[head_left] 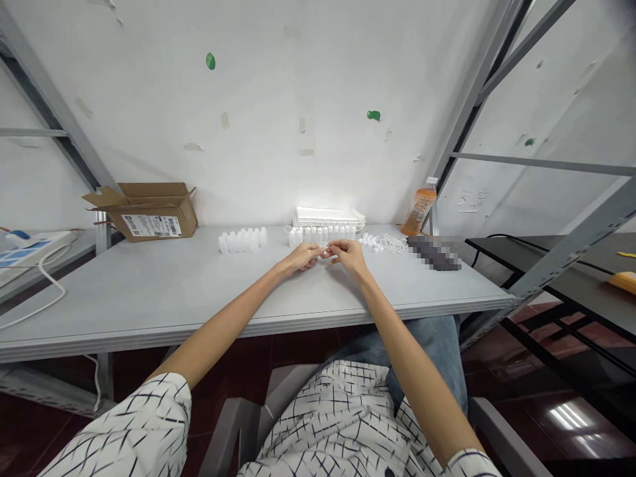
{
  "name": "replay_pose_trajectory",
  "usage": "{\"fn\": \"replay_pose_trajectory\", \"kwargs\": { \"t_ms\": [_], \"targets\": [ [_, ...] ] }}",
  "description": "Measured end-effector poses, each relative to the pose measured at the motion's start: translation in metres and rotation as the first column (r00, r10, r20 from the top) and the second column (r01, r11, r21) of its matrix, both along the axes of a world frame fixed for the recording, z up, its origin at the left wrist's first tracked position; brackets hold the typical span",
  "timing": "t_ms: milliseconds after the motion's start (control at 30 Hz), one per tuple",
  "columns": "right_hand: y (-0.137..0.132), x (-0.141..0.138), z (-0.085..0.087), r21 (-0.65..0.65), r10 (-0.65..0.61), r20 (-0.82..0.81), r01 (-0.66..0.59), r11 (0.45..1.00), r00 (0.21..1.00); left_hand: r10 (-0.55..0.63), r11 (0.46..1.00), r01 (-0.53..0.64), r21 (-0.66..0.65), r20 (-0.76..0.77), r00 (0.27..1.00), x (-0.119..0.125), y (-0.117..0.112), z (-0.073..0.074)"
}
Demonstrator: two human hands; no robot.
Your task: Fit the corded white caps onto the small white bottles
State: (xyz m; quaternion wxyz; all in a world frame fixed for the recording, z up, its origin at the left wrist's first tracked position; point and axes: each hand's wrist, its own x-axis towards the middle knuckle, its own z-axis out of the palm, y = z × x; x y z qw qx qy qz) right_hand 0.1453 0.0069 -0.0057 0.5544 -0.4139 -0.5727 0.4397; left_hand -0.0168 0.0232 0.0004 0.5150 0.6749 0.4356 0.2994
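Close together above the table's middle, my left hand (302,257) and my right hand (350,256) both have their fingers closed in a pinch. A small white piece (324,250) shows between the fingertips, held from both sides; its exact kind is too small to make out. Just behind my hands stand rows of small white bottles with caps (325,233). To the left is a cluster of small white bottles (243,240), apparently without caps. Beside my right hand lie loose white caps (371,242) and a heap of white cord (394,244).
A white tray-like stack (328,215) sits behind the capped bottles. An open cardboard box (154,213) stands at the back left. At the right are an orange drink bottle (420,207) and a blurred dark object (434,253). Metal posts (460,126) frame the grey table (163,285).
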Motion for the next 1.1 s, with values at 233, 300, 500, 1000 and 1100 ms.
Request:
{"fn": "replay_pose_trajectory", "kwargs": {
  "t_ms": [233, 300, 500, 1000, 1100],
  "targets": [
    [-0.003, 0.0, 0.001, -0.023, 0.0, 0.012, 0.0, 1.0, 1.0, -0.012, 1.0, 0.012, 0.001, -0.008, 1.0, -0.002, 0.001, -0.001],
    [-0.003, 0.001, 0.0, -0.029, 0.005, 0.009, -0.004, 1.0, 1.0, -0.009, 1.0, 0.009, 0.008, -0.01, 1.0, -0.002, 0.0, -0.001],
    [0.0, 0.001, -0.001, -0.025, 0.012, 0.015, -0.012, 1.0, 1.0, 0.031, 0.999, -0.031, 0.034, 0.005, 1.0, 0.001, -0.004, 0.002],
    [0.001, 0.005, -0.003, 0.068, -0.038, 0.163, 0.027, 0.997, 0.986, 0.059, 0.995, -0.061, 0.083, 0.027, 0.998, 0.008, -0.007, -0.002],
    [0.001, 0.006, -0.003, 0.078, -0.025, 0.194, 0.009, 0.997, 0.981, 0.065, 0.985, -0.063, 0.162, -0.005, 0.998, 0.008, -0.006, -0.003]
  ]
}}
